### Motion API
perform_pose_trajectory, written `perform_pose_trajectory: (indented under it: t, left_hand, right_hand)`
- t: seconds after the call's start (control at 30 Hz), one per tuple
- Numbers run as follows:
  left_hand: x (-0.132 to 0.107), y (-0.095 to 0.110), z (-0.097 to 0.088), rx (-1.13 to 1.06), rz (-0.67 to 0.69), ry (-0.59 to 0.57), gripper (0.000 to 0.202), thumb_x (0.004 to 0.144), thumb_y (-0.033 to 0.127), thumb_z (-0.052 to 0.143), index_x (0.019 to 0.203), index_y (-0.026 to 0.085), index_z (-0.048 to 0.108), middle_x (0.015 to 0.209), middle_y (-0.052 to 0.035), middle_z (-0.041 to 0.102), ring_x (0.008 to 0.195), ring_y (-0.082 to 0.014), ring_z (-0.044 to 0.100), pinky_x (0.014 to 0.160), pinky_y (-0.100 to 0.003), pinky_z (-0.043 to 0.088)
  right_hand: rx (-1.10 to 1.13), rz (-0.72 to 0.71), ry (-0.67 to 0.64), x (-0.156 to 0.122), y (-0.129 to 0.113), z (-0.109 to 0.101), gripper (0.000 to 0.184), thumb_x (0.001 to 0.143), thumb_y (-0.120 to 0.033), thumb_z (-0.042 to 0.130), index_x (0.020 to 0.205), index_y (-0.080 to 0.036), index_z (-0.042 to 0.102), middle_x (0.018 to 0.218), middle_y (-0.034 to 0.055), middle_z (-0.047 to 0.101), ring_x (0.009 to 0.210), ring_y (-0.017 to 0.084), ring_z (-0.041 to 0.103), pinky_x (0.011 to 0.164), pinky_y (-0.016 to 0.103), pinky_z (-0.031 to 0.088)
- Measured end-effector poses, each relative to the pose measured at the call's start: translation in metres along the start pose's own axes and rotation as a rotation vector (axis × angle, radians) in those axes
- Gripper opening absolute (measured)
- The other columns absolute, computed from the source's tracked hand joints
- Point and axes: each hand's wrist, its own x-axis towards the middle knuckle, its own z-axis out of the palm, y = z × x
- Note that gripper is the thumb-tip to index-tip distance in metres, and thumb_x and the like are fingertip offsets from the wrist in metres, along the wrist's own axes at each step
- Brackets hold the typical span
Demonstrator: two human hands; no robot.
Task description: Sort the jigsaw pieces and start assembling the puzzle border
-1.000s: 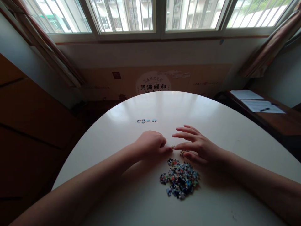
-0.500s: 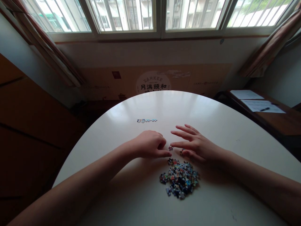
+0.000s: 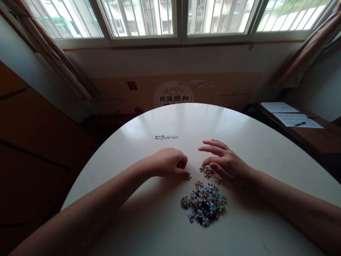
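Straight ahead of you, the readable writing sits on a tan printed panel [image 3: 112,85] below the window [image 3: 182,21]: "ZANKEE" arches in outlined capitals over a pale disc [image 3: 174,94], with the bold dark characters 月满颐和 beneath. A further line of characters is cut off by the table [image 3: 112,156], and the tiny line under the brand and the script toward the panel's sides are too blurred to read. A dark red square [image 3: 131,85] and pale cloud shapes [image 3: 202,84] decorate the same panel.

Your table is smooth, white and round-edged, with a soft sheen near its far rim. On it lies a loose heap of jigsaw pieces [image 3: 206,206], knobbed and notched, in dark blue, grey, red and light blue. Beyond your left hand [image 3: 170,163], a narrow joined strip of pieces [image 3: 166,137] lies flat, pale blue toward its right end.

Your left hand is curled, its thumb tip at a single piece [image 3: 188,176]; whether that grip actually pinches it, you cannot tell from this angle. Your right hand [image 3: 226,160] has an open grip, thumb and forefinger apart over a small multicoloured cluster of pieces [image 3: 207,172], the other fingers spread out. A stray piece [image 3: 219,181] sits just beneath that hand, beside the heap.

Off to your right, printed sheets [image 3: 298,121] with illegible text and a dark pen [image 3: 300,124] lie on a brown side table [image 3: 326,142].
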Motion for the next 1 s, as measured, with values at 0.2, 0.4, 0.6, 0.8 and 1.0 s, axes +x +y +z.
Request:
perform_pose_trajectory:
  t: [0.2, 0.4, 0.6, 0.8, 1.0]
  left_hand:
    - [0.002, -0.014, -0.002, -0.168, -0.005, -0.004, 0.009, 0.085, 0.027, 0.066, 0.090, 0.022, 0.072, 0.084, 0.0013, 0.072, 0.072, -0.0136, 0.060, 0.067, -0.026, 0.041]
    - [0.001, -0.016, -0.003, -0.175, 0.024, 0.006, 0.013, 0.085, 0.024, 0.063, 0.092, 0.022, 0.073, 0.082, 0.0002, 0.072, 0.071, -0.0133, 0.060, 0.068, -0.025, 0.042]
    - [-0.002, -0.016, -0.005, -0.212, 0.047, -0.047, 0.023, 0.079, 0.039, 0.076, 0.094, 0.022, 0.072, 0.076, 0.0016, 0.066, 0.068, -0.0122, 0.058, 0.062, -0.024, 0.040]
    - [0.000, -0.018, -0.003, -0.176, 0.055, -0.019, 0.019, 0.078, 0.033, 0.075, 0.093, 0.023, 0.072, 0.074, 0.0031, 0.063, 0.066, -0.0115, 0.056, 0.063, -0.024, 0.040]
    - [-0.003, -0.021, 0.000, -0.172, 0.028, 0.064, 0.020, 0.083, 0.033, 0.068, 0.098, 0.022, 0.073, 0.073, 0.0011, 0.062, 0.065, -0.0122, 0.054, 0.064, -0.024, 0.040]
  right_hand:
    - [0.082, 0.036, 0.082, 0.001, 0.002, -0.001, 0.047, 0.107, -0.042, 0.032, 0.093, -0.025, 0.074, 0.127, 0.0077, 0.067, 0.134, 0.029, 0.050, 0.109, 0.055, 0.041]
    - [0.178, 0.121, 0.146, 0.002, 0.003, 0.002, 0.050, 0.107, -0.046, 0.032, 0.090, -0.025, 0.074, 0.120, 0.0086, 0.070, 0.130, 0.029, 0.053, 0.104, 0.052, 0.047]
    - [0.245, 0.194, 0.205, 0.004, 0.010, 0.004, 0.050, 0.107, -0.045, 0.034, 0.086, -0.024, 0.074, 0.115, 0.0081, 0.071, 0.125, 0.027, 0.056, 0.104, 0.052, 0.047]
    - [0.272, 0.247, 0.280, 0.005, 0.015, 0.006, 0.050, 0.107, -0.043, 0.036, 0.082, -0.023, 0.074, 0.109, 0.0089, 0.073, 0.119, 0.027, 0.060, 0.102, 0.052, 0.050]
    - [0.282, 0.263, 0.313, 0.005, 0.016, 0.008, 0.053, 0.106, -0.046, 0.035, 0.079, -0.023, 0.074, 0.105, 0.0092, 0.073, 0.113, 0.026, 0.063, 0.099, 0.051, 0.051]
